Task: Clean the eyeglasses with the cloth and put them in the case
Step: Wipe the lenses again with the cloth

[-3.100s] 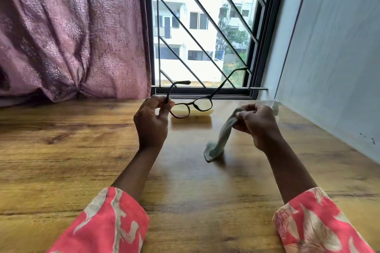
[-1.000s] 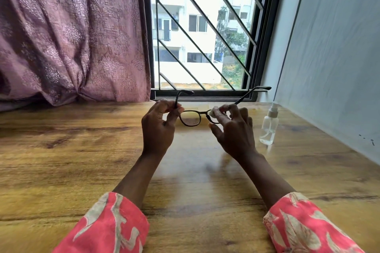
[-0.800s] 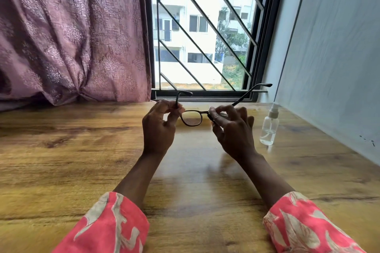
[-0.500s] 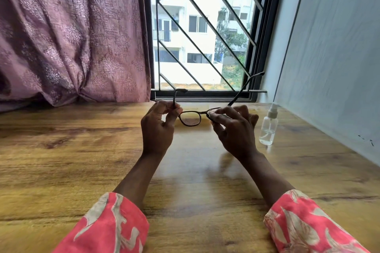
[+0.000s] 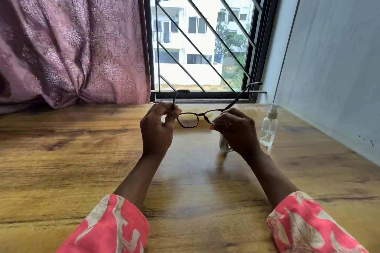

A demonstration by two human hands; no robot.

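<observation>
- Nearest, the two forearms reach forward over the table (image 5: 61, 170), and both hands hold the glasses (image 5: 188, 120) up off it.
- Left hand (image 5: 157, 129): its fingers pinch the frame at the left hinge, where the left arm of the glasses rises just beyond the grip.
- Right hand (image 5: 236, 129): clenched around the cloth (image 5: 223, 144), which is bunched over the right lens; a tail of cloth hangs below the grip toward the table.
- Progress, as I judge it: cleaning is under way on the right lens. The left lens is bare between the two grips, and I cannot tell if it is wiped. Folding and casing are still to do; no case shows clearly.
- Direction: the long axis of the frame runs left to right between the grips. The lenses face the person, and both arms are unfolded, pointing away and upward toward the window (image 5: 197, 26).
- Just right of the right grip stands a spray bottle (image 5: 269, 129), apart from the hand.
</observation>
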